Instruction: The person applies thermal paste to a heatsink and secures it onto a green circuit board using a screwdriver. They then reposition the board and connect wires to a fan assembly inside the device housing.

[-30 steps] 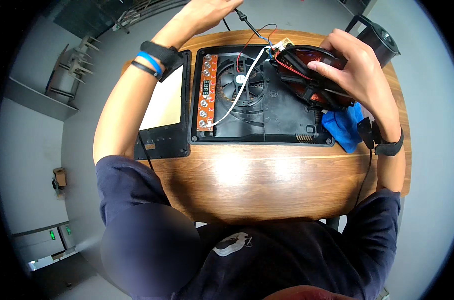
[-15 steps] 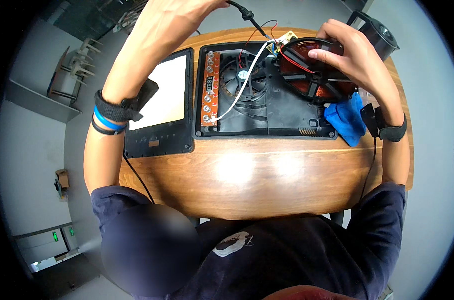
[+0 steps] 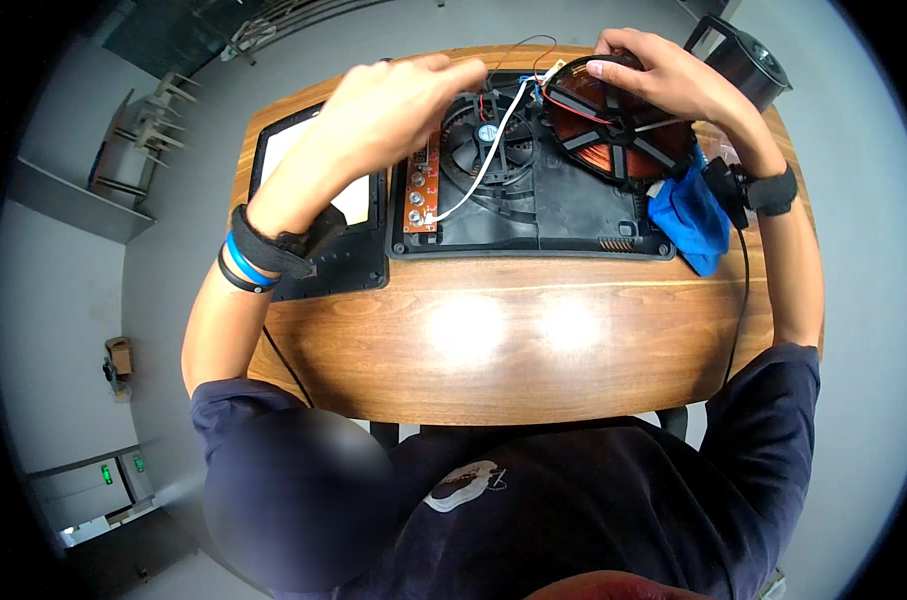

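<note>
An opened induction cooker's black base (image 3: 573,225) lies on the table, its fan (image 3: 488,140) and orange control board (image 3: 417,196) exposed. A white cable (image 3: 486,165) runs from the board to the far edge. My right hand (image 3: 663,75) grips the round copper coil (image 3: 608,150) by its far rim, thumb on top, holding it tilted above the base's right side. Over the base's far left corner, my left hand (image 3: 403,108) is closed with its fingertips pinched on the black power cord (image 3: 489,82), most of which is hidden. Thin red and black wires (image 3: 533,40) arch beside it.
Left of the base lies a black panel (image 3: 373,270) with a pale sheet (image 3: 356,200), partly under my left forearm. A blue cloth (image 3: 695,220) sits by the base's right corner. A dark jug (image 3: 748,65) stands at the far right of the wooden table (image 3: 513,370).
My left hand has come down and nearer, from beyond the table's far edge to over the base, bringing the cord along. The coil has shifted slightly and tilted in my right hand.
</note>
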`<state>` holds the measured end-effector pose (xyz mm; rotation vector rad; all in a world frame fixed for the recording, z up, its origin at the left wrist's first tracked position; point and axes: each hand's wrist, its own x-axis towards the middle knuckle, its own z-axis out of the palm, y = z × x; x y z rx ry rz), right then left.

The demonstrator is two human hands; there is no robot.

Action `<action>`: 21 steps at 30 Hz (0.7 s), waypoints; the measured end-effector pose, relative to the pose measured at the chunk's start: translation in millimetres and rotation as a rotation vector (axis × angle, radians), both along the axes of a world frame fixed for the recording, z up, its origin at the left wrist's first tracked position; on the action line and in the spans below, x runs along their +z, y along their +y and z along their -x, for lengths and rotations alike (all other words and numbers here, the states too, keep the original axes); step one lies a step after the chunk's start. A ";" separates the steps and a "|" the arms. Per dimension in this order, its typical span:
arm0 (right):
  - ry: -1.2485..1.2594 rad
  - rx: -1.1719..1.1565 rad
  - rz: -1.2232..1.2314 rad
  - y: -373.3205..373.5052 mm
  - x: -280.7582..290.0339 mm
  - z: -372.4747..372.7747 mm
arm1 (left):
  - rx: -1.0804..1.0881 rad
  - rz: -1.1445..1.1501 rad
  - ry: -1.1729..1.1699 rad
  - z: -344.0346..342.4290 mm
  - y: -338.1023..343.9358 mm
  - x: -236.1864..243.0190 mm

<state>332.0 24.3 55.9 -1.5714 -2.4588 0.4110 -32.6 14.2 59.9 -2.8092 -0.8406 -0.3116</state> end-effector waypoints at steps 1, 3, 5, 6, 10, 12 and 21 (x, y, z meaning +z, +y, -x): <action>0.062 0.042 0.065 0.6 -0.6 1.7 | 0.021 0.018 0.039 -2.5 -3.5 -7.4; 0.183 0.119 0.192 3.3 -2.7 2.4 | -0.006 0.058 0.067 -6.8 -5.8 -18.8; 0.207 0.054 0.242 4.8 -11.1 3.7 | -0.025 0.092 0.025 -10.9 -9.2 -30.3; 0.216 0.011 0.221 1.4 -17.8 6.7 | -0.017 0.122 0.019 -11.8 -9.8 -37.5; 0.279 -0.003 0.339 13.1 -22.5 -4.8 | 0.030 0.231 0.021 -21.6 -14.7 -56.0; 0.271 -0.092 0.359 11.2 -19.0 -2.5 | 0.072 0.261 0.027 -23.3 -17.3 -62.7; 0.406 -0.152 0.322 -6.8 -0.8 -21.9 | 0.137 0.276 -0.041 -14.5 -14.4 -77.2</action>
